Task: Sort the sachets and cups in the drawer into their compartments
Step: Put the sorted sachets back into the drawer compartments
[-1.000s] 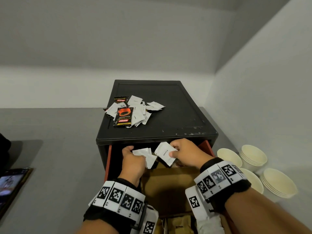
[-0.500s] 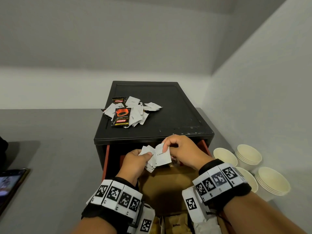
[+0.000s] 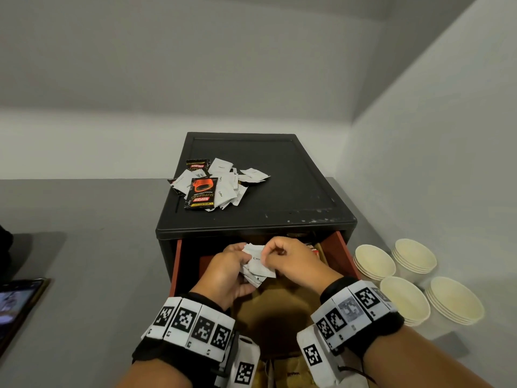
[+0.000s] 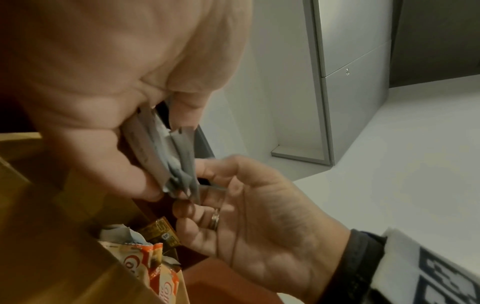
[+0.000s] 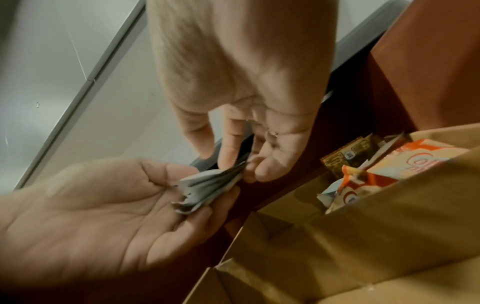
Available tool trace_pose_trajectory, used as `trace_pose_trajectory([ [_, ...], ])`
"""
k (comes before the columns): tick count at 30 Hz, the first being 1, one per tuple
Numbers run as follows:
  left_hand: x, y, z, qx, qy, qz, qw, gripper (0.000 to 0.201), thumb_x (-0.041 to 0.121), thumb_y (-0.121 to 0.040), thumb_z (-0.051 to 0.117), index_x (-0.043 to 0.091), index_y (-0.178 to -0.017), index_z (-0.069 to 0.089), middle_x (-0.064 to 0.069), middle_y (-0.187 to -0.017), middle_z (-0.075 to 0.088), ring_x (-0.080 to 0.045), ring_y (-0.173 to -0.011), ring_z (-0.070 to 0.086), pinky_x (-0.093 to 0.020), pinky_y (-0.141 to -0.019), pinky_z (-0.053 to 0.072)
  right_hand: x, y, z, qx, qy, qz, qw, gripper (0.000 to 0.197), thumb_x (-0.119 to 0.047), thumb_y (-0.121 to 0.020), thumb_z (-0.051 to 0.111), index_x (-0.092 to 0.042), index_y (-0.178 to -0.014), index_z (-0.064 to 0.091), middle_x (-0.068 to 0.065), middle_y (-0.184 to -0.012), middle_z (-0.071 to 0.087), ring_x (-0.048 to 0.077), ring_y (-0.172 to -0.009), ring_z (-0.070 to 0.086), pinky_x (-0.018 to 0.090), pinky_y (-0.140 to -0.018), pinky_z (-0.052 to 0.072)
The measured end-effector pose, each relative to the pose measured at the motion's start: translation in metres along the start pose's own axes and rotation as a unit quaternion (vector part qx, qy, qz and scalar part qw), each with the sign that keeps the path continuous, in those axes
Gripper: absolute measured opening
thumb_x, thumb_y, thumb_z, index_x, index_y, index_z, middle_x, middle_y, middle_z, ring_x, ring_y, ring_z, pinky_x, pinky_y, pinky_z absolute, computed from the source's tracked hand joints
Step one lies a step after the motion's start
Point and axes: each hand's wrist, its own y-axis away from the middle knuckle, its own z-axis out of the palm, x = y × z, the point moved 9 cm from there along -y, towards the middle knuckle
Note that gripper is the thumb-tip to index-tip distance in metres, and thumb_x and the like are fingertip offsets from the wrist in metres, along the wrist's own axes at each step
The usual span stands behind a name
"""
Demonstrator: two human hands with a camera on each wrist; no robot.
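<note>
Both hands meet over the open red drawer (image 3: 340, 249). My left hand (image 3: 242, 263) grips a fanned stack of white sachets (image 3: 258, 266) between thumb and fingers; the stack (image 4: 166, 162) also shows in the left wrist view. My right hand (image 3: 265, 256) pinches the stack's far end (image 5: 207, 189) with thumb and fingertips (image 5: 228, 158). Orange-and-white sachets (image 5: 389, 170) and a brown sachet (image 5: 348, 156) lie in a cardboard compartment (image 5: 363, 236) of the drawer. Cream paper cups (image 3: 414, 259) stand stacked to the right of the cabinet.
A loose pile of white and black sachets (image 3: 215, 186) lies on top of the black cabinet (image 3: 279, 191). Several cup stacks (image 3: 453, 301) crowd the floor by the right wall. A phone (image 3: 16, 306) lies at the far left.
My right hand carried its single white sachet leftward onto the stack in my left hand. Both hands now touch, nearer the drawer's middle.
</note>
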Motion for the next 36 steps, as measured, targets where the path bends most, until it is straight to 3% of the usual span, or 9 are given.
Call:
trace_pose_trajectory([
  [3,0.001,0.0,-0.002,0.004,0.002,0.006,1.0,0.055,-0.013,-0.089,0.032,0.014,-0.136,0.037,-0.014,-0.107,0.054,-0.03,-0.087,0.059,-0.041,-0.061,0.051,0.011,-0.002,-0.006,0.034,0.013,0.033,0.999,0.024,-0.022,-0.08,0.072,-0.022,-0.097,0.055,-0.003,-0.076,0.055,0.011,-0.07,0.053,0.025,-0.066,0.044],
  [8,0.004,0.0,-0.004,0.029,-0.001,0.019,0.999,0.057,-0.015,-0.091,0.037,0.013,-0.141,0.032,-0.017,-0.132,0.049,-0.025,-0.086,0.059,-0.036,-0.061,0.052,0.034,0.001,-0.013,0.074,-0.077,0.14,0.984,0.04,-0.008,-0.08,0.072,-0.014,-0.115,0.054,0.007,-0.087,0.065,0.012,-0.068,0.06,0.019,-0.055,0.05],
  [13,0.003,0.004,0.001,0.009,-0.029,0.024,0.999,0.034,-0.004,-0.097,0.041,0.003,-0.13,0.042,-0.014,-0.099,0.062,-0.019,-0.076,0.06,-0.025,-0.046,0.054,0.045,0.008,0.001,0.034,-0.174,0.205,0.963,0.022,-0.01,-0.088,0.064,-0.009,-0.11,0.06,0.004,-0.079,0.066,0.005,-0.058,0.057,0.016,-0.054,0.048],
  [15,0.001,0.005,0.002,0.009,-0.036,0.017,0.999,0.028,0.002,-0.099,0.04,0.002,-0.126,0.046,-0.011,-0.09,0.061,-0.019,-0.076,0.06,-0.028,-0.053,0.053,0.046,0.01,0.006,0.024,-0.175,0.214,0.961,0.014,-0.012,-0.089,0.063,-0.008,-0.102,0.062,0.003,-0.076,0.065,0.005,-0.057,0.057,0.016,-0.055,0.048],
  [20,-0.005,0.01,0.008,-0.021,-0.057,-0.01,0.998,0.024,0.022,-0.101,0.043,0.009,-0.119,0.05,-0.01,-0.093,0.063,-0.021,-0.081,0.061,-0.034,-0.068,0.051,0.038,0.018,0.017,-0.044,-0.168,0.227,0.958,0.011,-0.02,-0.093,0.058,-0.009,-0.095,0.06,0.001,-0.064,0.061,0.005,-0.051,0.054,0.015,-0.049,0.045],
  [24,-0.007,0.012,0.011,-0.039,-0.097,-0.011,0.994,0.02,0.026,-0.098,0.048,0.014,-0.114,0.051,-0.008,-0.095,0.062,-0.02,-0.084,0.06,-0.034,-0.067,0.053,0.031,0.017,0.019,-0.047,-0.117,0.204,0.971,0.023,-0.03,-0.095,0.054,-0.014,-0.079,0.054,-0.002,-0.061,0.055,0.007,-0.049,0.047,0.016,-0.047,0.038],
  [29,0.0,0.011,0.005,-0.013,-0.074,0.011,0.997,0.02,0.017,-0.098,0.048,0.018,-0.118,0.049,-0.007,-0.103,0.061,-0.02,-0.092,0.06,-0.032,-0.067,0.053,0.03,0.011,0.007,0.02,-0.123,0.175,0.977,0.015,-0.028,-0.09,0.062,-0.018,-0.089,0.051,0.0,-0.076,0.058,0.006,-0.059,0.053,0.016,-0.051,0.045],
  [33,0.001,0.013,0.007,-0.018,-0.021,0.007,1.0,0.027,0.034,-0.1,0.042,0.015,-0.114,0.055,-0.011,-0.101,0.063,-0.023,-0.087,0.061,-0.035,-0.065,0.053,0.031,0.012,0.01,0.013,-0.157,0.171,0.973,0.01,-0.015,-0.09,0.062,-0.014,-0.097,0.054,0.002,-0.074,0.063,0.005,-0.058,0.058,0.014,-0.049,0.046],
  [36,0.002,0.013,0.004,-0.006,-0.009,0.007,1.0,0.027,0.029,-0.102,0.035,0.014,-0.113,0.054,-0.012,-0.096,0.063,-0.026,-0.085,0.06,-0.038,-0.066,0.052,0.036,0.012,0.012,0.019,-0.187,0.182,0.965,0.012,-0.013,-0.09,0.062,-0.014,-0.098,0.053,0.004,-0.075,0.065,0.006,-0.058,0.06,0.015,-0.049,0.047],
])
